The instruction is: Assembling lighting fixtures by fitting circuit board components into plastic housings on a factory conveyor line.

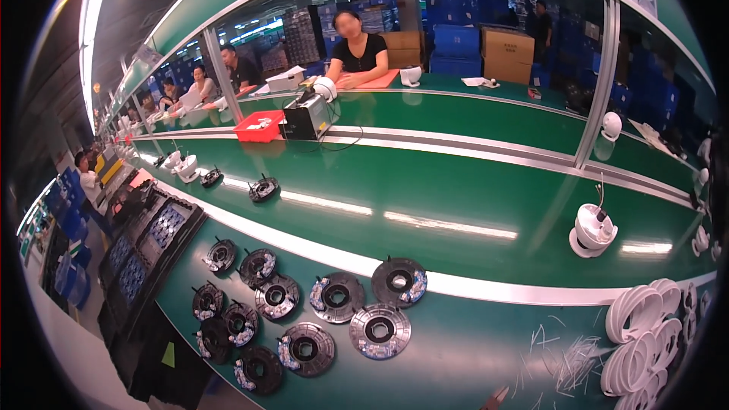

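Neither of my hands shows clearly in the head view. At the lower edge pokes up a small reddish-brown pointed tip [495, 397]; whether it is a tool or a finger I cannot tell. Left of it on the green bench lie several round black plastic discs with circuit boards, among them one disc [380, 331] and another disc [306, 349]. To its right is a scatter of thin white strips [573, 364]. Stacked white plastic rings [632, 315] stand at the right end of the bench.
Beyond the white rail runs a green conveyor [456, 182] carrying a white fan-like housing [594, 229] and black parts [264, 188]. A red bin [259, 127] and a black box-shaped device [306, 117] sit past it. Black trays [144, 247] flank the left. A co-worker [357, 57] sits opposite.
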A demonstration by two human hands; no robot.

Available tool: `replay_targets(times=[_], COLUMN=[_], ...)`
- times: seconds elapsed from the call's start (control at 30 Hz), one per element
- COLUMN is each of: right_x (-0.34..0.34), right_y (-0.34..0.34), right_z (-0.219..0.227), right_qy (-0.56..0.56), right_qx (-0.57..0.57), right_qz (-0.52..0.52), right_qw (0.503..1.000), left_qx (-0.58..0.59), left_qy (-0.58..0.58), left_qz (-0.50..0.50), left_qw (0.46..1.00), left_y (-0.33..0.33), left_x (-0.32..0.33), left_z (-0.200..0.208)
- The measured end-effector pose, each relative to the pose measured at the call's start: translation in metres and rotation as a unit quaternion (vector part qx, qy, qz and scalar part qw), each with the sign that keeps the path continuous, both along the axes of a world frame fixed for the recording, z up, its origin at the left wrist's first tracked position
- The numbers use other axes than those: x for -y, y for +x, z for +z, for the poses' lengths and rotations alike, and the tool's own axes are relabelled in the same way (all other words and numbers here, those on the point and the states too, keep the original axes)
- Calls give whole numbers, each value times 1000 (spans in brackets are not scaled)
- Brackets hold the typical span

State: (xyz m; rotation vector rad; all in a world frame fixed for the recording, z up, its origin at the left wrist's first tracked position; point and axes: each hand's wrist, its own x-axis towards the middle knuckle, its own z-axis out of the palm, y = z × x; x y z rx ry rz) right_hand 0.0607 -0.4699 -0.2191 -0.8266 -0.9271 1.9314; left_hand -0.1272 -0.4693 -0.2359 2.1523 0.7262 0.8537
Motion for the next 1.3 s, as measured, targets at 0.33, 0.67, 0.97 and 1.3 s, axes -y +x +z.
replay_targets(times=[0.33, 0.67, 0.97, 1.3], right_x=[-11, -14, -1, -4], right_y=[-10, -20, -23, -19], right_z=[-16, -16, -30, -3], right_qy=[-62, -35, -234, -163], right_qx=[-60, -25, -102, -69], right_qz=[33, -7, -70, -73], right_qw=[996, 999, 964, 982], left_qx=[16, -21, 108, 64], left_qy=[-241, -302, -191, -218], left_qz=[-36, -3, 3, 26], left_qw=[970, 953, 976, 973], left_y=[-16, -16, -12, -13], left_x=[-17, -23, -19, -20], left_z=[5, 13, -10, -1])
